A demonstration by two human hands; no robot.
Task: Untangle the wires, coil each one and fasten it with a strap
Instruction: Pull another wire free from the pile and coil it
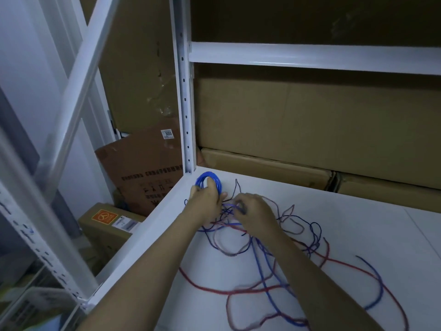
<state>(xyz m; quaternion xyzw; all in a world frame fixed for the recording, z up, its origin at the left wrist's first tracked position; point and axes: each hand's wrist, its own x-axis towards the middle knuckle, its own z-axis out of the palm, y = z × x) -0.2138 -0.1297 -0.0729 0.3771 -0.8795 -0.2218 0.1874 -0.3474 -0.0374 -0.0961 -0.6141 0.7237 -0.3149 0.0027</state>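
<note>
**Coiling the blue wire while the rest lies tangled**

At the left of the frame white shelf posts (78, 75) are crossing in front of a wall, with cardboard boxes (112, 225) lying low behind them. Just left of centre, the left hand (205, 201) is gripping a blue coil (210, 181), fingers curled through its loops, near the back corner of the white shelf (358, 223). Just beside it, the right hand (255, 211) is pinching a blue strand that is running out of the heap, fingertips drawn close together. Below and to the right, the tangle of wires (274, 249), red, blue and darker ones, is sprawling over the shelf toward the lower right.

The wires are looking thin, light and limp, likely to spring out of a coil once released, so holding the coil across all its loops seems wise, while the free strand is best taken close to the coil and fed through slowly to avoid tightening knots. No strap is in view. The shelf surface is looking smooth and flat. Large brown cartons (310, 120) are filling the dim upper right behind it.
</note>
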